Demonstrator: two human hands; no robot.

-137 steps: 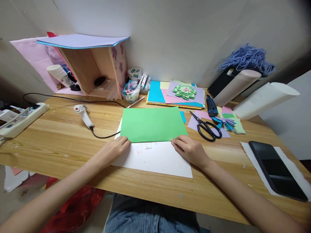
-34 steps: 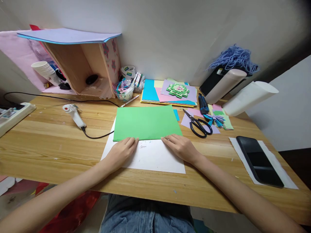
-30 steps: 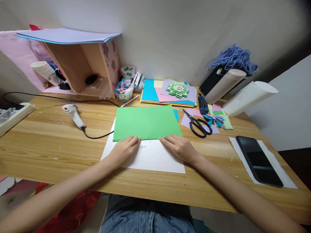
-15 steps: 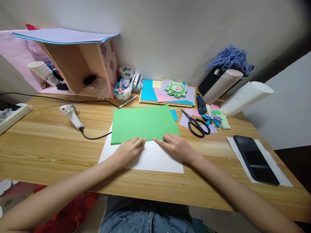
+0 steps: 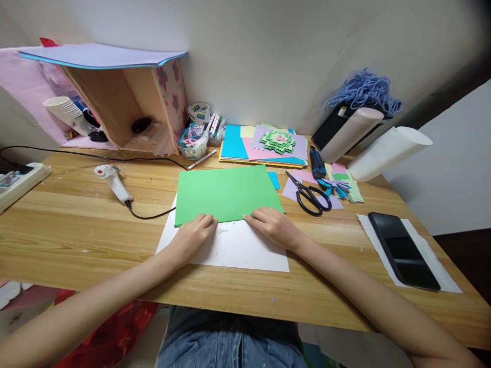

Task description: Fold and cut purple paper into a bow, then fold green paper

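Note:
A folded green sheet [image 5: 226, 191] lies on a white sheet [image 5: 238, 250] in the middle of the table. My left hand [image 5: 196, 232] presses on the green sheet's near edge, left of its middle, fingers curled together. Toward the right end of that same edge, my right hand [image 5: 270, 225] is closed in the same way, fingertips on the edge. Small dark marks show on the white sheet between the two hands. Black scissors [image 5: 310, 197] lie just right of the green sheet.
A white glue gun [image 5: 115, 184] with its cable lies at left, before an open box [image 5: 169, 97]. Behind are a cup of scraps [image 5: 194, 145] and a stack of coloured paper [image 5: 233, 143]. A phone [image 5: 402, 250] lies at right.
My left hand has slid left along the near edge of the green sheet, widening the gap between my hands. My right hand has barely moved.

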